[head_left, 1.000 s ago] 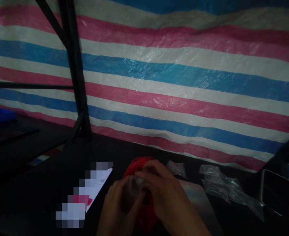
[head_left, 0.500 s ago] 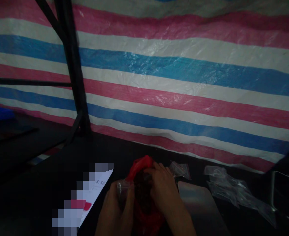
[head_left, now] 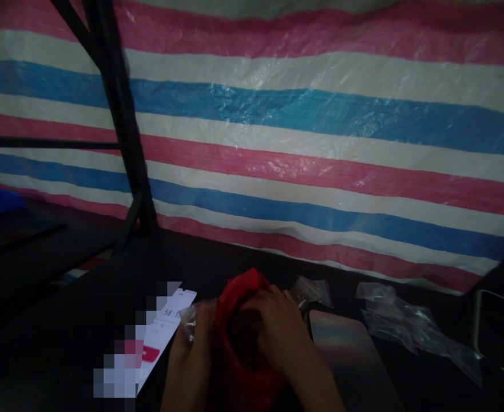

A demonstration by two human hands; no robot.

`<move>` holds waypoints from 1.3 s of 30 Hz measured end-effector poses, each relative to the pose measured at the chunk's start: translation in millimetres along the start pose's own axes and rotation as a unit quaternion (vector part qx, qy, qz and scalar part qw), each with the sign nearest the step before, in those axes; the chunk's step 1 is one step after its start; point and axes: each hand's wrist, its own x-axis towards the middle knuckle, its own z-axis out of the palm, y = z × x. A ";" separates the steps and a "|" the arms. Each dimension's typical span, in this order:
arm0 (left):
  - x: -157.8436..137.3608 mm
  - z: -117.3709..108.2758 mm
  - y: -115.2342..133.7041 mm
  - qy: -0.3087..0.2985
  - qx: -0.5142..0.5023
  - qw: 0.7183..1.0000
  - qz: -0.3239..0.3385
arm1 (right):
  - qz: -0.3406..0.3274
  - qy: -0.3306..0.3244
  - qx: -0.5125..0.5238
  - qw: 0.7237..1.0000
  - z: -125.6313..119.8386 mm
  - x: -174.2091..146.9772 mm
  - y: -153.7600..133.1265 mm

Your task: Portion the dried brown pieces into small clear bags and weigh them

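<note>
A red plastic bag (head_left: 258, 386) stands open at the bottom middle, with a dark mass inside that is too dim to make out. My right hand (head_left: 284, 337) reaches over the bag's right rim, its fingers curled into the mouth; whatever they grip is hidden. Left of the bag, my left hand (head_left: 189, 360) is closed on a small clear plastic bag (head_left: 191, 321) held between thumb and fingers. Just beyond my right hand lie small filled clear packets (head_left: 314, 290).
A silver flat metal plate (head_left: 350, 355) lies right of the red bag. Clear plastic bags (head_left: 415, 323) lie farther right, near a dark tray-like object (head_left: 498, 337). A lit phone screen (head_left: 166, 332) is at left. Striped sheeting (head_left: 303, 166) and a black post (head_left: 127, 131) stand behind.
My left hand has shifted left with the clear bag, away from the red bag's mouth. The red bag's left side now stands higher and wider. My right hand remains at its mouth.
</note>
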 end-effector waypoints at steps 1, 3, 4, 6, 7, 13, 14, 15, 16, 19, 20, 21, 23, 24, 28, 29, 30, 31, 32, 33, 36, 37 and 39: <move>0.5 1.4 -0.5 -0.003 -0.016 1.000 -0.022 | 0.000 -0.001 0.009 1.000 0.9 -0.6 0.2; 1.2 3.8 -0.6 -0.013 -0.053 0.995 -0.083 | 0.000 0.004 0.029 1.000 2.8 -1.9 1.4; 1.6 4.6 -0.8 -0.013 -0.065 0.993 -0.098 | 0.001 0.009 0.040 0.999 3.9 -2.6 2.2; 2.2 5.3 -1.8 -0.023 -0.080 0.992 -0.097 | 0.005 0.017 0.063 0.998 6.2 -3.9 3.5; 2.4 5.4 -2.6 -0.028 -0.079 0.993 -0.087 | 0.009 0.020 0.078 0.997 7.5 -4.2 4.0; 3.4 4.7 -1.8 -0.014 -0.019 1.000 0.006 | -0.007 -0.005 0.276 0.961 12.6 -0.8 10.7; 3.6 4.5 -0.3 -0.022 -0.016 0.999 0.020 | -0.008 -0.014 0.319 0.948 12.3 0.0 13.0; 3.8 4.3 1.3 -0.033 -0.013 0.999 0.034 | -0.008 -0.021 0.357 0.934 11.4 0.6 15.5; 3.9 4.0 2.9 -0.044 -0.011 0.998 0.048 | -0.008 -0.026 0.388 0.921 9.7 0.6 17.9; 3.6 3.4 5.7 -0.057 0.001 0.996 0.066 | -0.028 -0.023 0.431 0.902 0.1 -2.9 22.1; 3.3 3.4 5.5 -0.055 0.009 0.996 0.074 | -0.035 -0.018 0.434 0.900 -4.3 -5.0 21.8; 2.9 3.5 4.6 -0.047 0.019 0.995 0.088 | -0.038 -0.009 0.433 0.901 -8.9 -7.4 20.7; 2.4 4.2 1.1 -0.040 0.045 0.989 0.136 | -0.032 0.015 0.417 0.908 -17.5 -12.2 15.9; 2.4 4.7 -1.3 -0.040 0.058 0.984 0.165 | -0.030 0.030 0.400 0.915 -21.0 -14.5 12.5; 4.0 6.8 -12.3 -0.064 0.108 0.965 0.230 | -0.055 0.079 0.277 0.956 -26.2 -20.5 -3.9; 4.8 7.1 -14.8 -0.072 0.119 0.963 0.230 | -0.071 0.084 0.236 0.965 -25.7 -21.2 -7.9; 5.7 7.2 -17.1 -0.080 0.127 0.963 0.225 | -0.088 0.088 0.195 0.973 -24.8 -21.5 -11.4; 6.6 7.2 -19.0 -0.086 0.132 0.963 0.219 | -0.106 0.089 0.155 0.978 -23.8 -21.4 -14.5; 7.6 7.1 -20.5 -0.088 0.134 0.963 0.215 | -0.121 0.091 0.120 0.981 -22.7 -21.0 -16.9; 8.5 6.8 -21.6 -0.089 0.135 0.964 0.213 | -0.133 0.095 0.092 0.982 -21.6 -20.4 -18.8; 10.1 5.2 -21.8 -0.079 0.127 0.961 0.230 | -0.151 0.122 0.053 0.980 -19.4 -17.8 -21.5; 10.2 4.4 -21.0 -0.076 0.124 0.961 0.236 | -0.155 0.132 0.055 0.978 -19.4 -17.0 -21.8; 9.5 2.6 -18.2 -0.070 0.117 0.961 0.239 | -0.164 0.144 0.071 0.973 -20.8 -15.9 -21.3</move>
